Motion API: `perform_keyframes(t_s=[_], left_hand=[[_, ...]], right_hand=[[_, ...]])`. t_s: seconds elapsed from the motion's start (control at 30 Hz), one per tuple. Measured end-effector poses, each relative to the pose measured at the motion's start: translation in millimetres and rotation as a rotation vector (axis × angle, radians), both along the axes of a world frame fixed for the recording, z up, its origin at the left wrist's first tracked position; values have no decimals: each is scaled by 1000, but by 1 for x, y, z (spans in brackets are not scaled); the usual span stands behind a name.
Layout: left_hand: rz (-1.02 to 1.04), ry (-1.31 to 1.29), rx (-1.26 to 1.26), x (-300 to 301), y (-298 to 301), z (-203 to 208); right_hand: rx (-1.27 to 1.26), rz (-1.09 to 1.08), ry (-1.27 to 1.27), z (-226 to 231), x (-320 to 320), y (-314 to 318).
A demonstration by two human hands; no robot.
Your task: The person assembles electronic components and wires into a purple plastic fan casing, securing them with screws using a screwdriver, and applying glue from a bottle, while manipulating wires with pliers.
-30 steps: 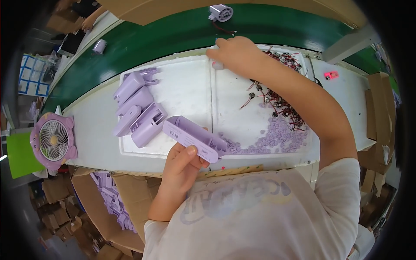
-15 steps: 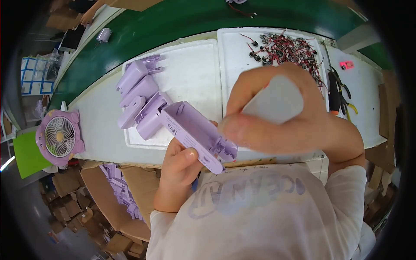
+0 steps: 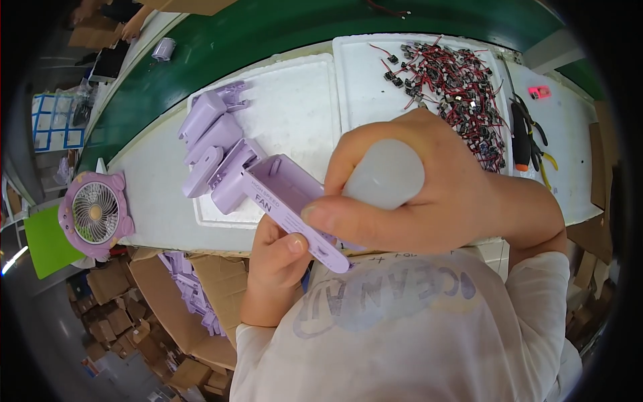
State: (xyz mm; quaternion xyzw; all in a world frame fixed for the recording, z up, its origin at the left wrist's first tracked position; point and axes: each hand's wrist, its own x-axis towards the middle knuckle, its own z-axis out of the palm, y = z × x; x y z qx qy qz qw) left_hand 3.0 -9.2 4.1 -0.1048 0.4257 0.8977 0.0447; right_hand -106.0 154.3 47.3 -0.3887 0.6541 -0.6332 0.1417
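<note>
My left hand [image 3: 278, 253] is closed around the near side of a light purple plastic fan housing [image 3: 295, 213], a long open shell with its hollow facing up. In my right hand [image 3: 435, 187] is a whitish, round-ended object [image 3: 388, 173], wrapped by thumb and fingers; its lower end is hidden, so its kind cannot be told. The right thumb and fingers are over the housing's right part and hide much of its inside. Several more purple housings [image 3: 214, 137] lie beside it on a white foam tray [image 3: 295, 87].
Small black parts with red wires [image 3: 455, 87] are heaped on a second foam tray [image 3: 358, 74]. A screwdriver [image 3: 520, 144] and pliers [image 3: 536, 144] lie to the right. A purple fan [image 3: 96, 213] stands at left. Below the table, a cardboard box [image 3: 221, 288] holds purple parts. A person's hand [image 3: 134, 28] shows far left.
My right hand has moved left with the whitish object, further over the housing, now covering the housing's right end. The left hand keeps its hold with hardly any shift.
</note>
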Motion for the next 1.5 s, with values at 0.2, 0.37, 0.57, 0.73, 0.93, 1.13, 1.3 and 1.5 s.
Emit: perform_keyframes(t_s=[0.2, 0.37, 0.57, 0.73, 0.93, 1.13, 1.3, 1.5], left_hand=[[1, -7, -4, 0, 0, 0], [42, -24, -14, 0, -4, -5], [-170, -123, 54, 1, -21, -17], [35, -26, -12, -4, -1, 0], [-2, -68, 33, -7, -2, -2], [24, -22, 14, -2, -14, -11], [55, -67, -121, -1, -9, -12], [-39, -105, -191, -7, 6, -1]], right_hand=[[34, 9, -7, 1, 1, 1], [40, 25, -104, 1, 1, 1], [-4, -12, 6, -4, 1, 0], [32, 2, -19, 0, 2, 2], [80, 14, -1, -1, 0, 4], [139, -305, 196, 5, -29, -2], [604, -485, 834, -40, -109, 7], [819, -124, 893, -89, -142, 5]])
